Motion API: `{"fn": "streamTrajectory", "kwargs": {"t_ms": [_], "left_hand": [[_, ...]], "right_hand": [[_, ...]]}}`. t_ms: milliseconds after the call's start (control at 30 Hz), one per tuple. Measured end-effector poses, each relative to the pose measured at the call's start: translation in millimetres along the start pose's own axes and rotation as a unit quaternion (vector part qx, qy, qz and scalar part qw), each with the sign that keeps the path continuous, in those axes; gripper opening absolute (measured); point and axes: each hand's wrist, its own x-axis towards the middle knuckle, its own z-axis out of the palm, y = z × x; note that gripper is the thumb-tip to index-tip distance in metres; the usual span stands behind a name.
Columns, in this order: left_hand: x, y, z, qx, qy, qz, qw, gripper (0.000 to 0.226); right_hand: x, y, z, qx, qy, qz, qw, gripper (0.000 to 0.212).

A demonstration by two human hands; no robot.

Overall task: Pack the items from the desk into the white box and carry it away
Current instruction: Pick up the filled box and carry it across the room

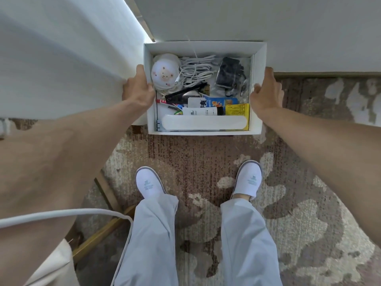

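The white box (258, 112) hangs in front of me above the carpet, held level between both hands. My left hand (138, 87) grips its left wall, thumb inside the rim. My right hand (266, 89) grips the right wall the same way. Inside lie a round white pouch with a bear print (164, 72), coiled white cables (196, 70), a black item in clear plastic (229, 74), a black comb (181, 94), a blue snack packet (218, 101), a yellow packet (237, 109), a white tube (201, 111) and a long white case (204, 122).
A white wall (268, 27) stands just beyond the box. White fabric (61, 58) hangs at the left. My feet in white slippers (149, 183) stand on patterned carpet (309, 213). A wooden chair leg (99, 238) and a white cable (82, 213) are at lower left.
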Motion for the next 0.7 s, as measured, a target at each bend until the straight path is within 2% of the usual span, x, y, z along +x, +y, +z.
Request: {"fn": "streamTrajectory", "kwargs": {"t_ms": [200, 367, 467, 600, 700], "left_hand": [[-1, 6, -3, 0.021, 0.033, 0.003, 0.999, 0.017], [2, 4, -1, 0.030, 0.016, 0.005, 0.999, 0.019], [-1, 9, -3, 0.009, -0.022, -0.021, 0.999, 0.027], [-22, 20, -25, -0.063, -0.077, -0.100, 0.990, 0.040], [-55, 21, -42, -0.106, -0.161, -0.127, 0.973, 0.045]], "right_hand": [[2, 8, 1, 0.004, 0.016, 0.005, 1.000, 0.037], [9, 8, 9, -0.008, 0.024, 0.026, 0.999, 0.035], [10, 3, 3, -0.011, -0.024, 0.047, 0.999, 0.042], [-11, -4, -18, 0.011, -0.079, 0.071, 0.994, 0.055], [-40, -8, -44, 0.009, -0.114, 0.087, 0.990, 0.053]]}}
